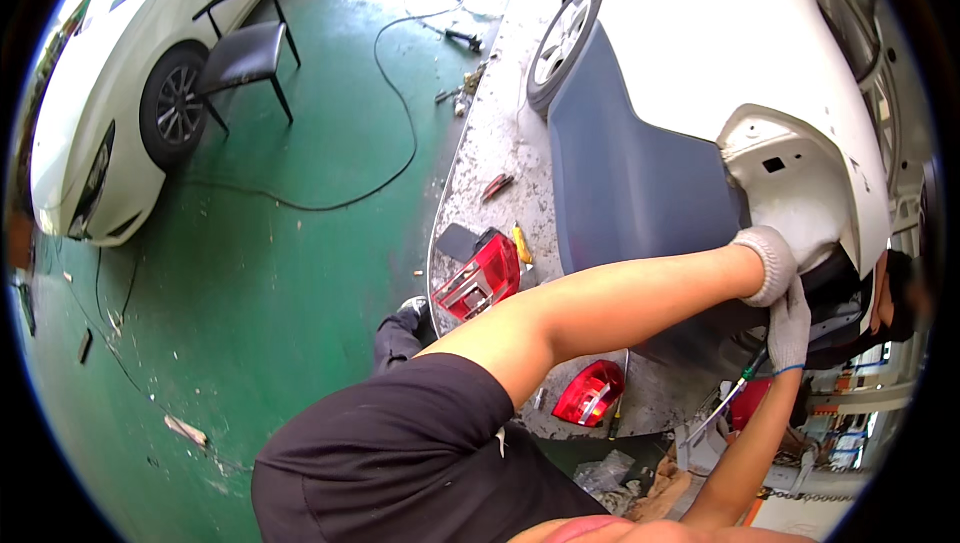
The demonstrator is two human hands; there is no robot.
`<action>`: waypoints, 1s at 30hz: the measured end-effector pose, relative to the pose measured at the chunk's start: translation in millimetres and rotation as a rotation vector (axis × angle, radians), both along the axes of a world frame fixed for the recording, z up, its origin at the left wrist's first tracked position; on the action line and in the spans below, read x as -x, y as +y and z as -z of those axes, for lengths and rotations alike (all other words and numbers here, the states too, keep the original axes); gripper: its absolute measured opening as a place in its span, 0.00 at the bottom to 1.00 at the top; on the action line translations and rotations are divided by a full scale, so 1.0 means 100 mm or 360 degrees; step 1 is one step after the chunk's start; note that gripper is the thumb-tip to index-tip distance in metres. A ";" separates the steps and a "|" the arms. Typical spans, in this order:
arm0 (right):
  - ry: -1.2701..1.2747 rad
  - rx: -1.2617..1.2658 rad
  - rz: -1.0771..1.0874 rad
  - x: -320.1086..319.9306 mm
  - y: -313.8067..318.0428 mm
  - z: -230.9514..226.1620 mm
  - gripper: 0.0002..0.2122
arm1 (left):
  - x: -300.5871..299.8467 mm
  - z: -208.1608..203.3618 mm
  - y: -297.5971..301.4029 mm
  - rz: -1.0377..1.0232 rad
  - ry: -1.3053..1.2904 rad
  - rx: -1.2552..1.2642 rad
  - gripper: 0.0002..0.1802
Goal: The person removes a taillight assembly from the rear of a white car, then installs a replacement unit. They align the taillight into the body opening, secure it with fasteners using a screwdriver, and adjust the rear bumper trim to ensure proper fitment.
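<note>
At the rear corner of a white car body (705, 33), both my hands wear pale knit gloves. My left hand (770, 263) reaches into the edge of the white lamp recess (795, 198); its cuff shows, but the fingers are hidden. Just below, my right hand (790, 328) lies against the dark gap under the recess. Its visible fingers look straight, with the tips out of sight. Beside it slants a thin rod with a green and black end (745, 375); whether my hand touches it I cannot tell. A grey-blue bumper cover (640, 183) spans the car's rear.
Two red tail lamps lie on the speckled floor, one (485, 278) left of my arm and one (590, 393) below it. Near them are a yellow-handled tool (521, 243) and red-handled pliers (496, 187). A black chair (245, 53), a cable (405, 113) and another white car (110, 93) stand left.
</note>
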State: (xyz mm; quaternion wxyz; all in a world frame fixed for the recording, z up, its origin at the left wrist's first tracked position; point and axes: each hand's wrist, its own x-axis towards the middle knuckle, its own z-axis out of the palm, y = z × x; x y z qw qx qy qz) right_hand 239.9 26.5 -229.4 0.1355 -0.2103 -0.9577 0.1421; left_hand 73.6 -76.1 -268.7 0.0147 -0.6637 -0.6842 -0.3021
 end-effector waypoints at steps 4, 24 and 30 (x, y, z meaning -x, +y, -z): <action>0.0037 0.0137 0.0060 -0.08 -0.08 0.07 0.16 | 0.01 -0.07 -0.18 0.0050 0.0075 0.0134 0.15; 0.0654 -0.0118 -0.0065 -0.39 -0.22 0.24 0.19 | 0.28 -0.21 -0.40 0.0455 -0.0100 0.0043 0.14; 0.0372 -0.0382 -0.0155 -0.30 0.00 0.20 0.19 | 0.25 -0.23 -0.40 0.0445 -0.0222 0.0099 0.12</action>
